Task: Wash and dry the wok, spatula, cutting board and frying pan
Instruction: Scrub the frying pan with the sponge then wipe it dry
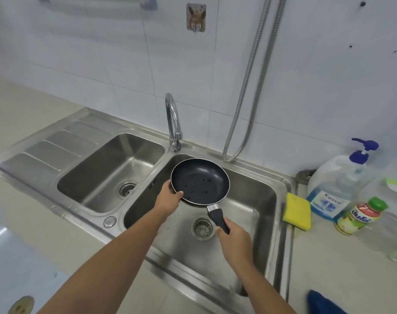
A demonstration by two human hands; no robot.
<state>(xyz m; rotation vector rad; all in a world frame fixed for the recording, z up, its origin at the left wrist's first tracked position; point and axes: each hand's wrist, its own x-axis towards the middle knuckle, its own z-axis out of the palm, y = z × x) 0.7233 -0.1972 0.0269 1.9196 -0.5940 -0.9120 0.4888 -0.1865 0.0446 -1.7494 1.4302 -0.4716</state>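
Note:
A small black frying pan (199,181) with a few water drops inside hangs over the right basin of the steel sink (249,200), tilted a little toward me. My right hand (234,239) grips its black handle. My left hand (169,198) holds the pan's left rim, thumb over the edge. The wok, spatula and cutting board are not in view.
The chrome faucet (173,123) stands behind the pan, no water running. A yellow sponge (297,211) lies on the sink's right edge. A blue-pump soap bottle (338,184), a small green-capped bottle (360,216) and a blue cloth (322,302) sit on the right counter. The left basin (111,171) holds nothing.

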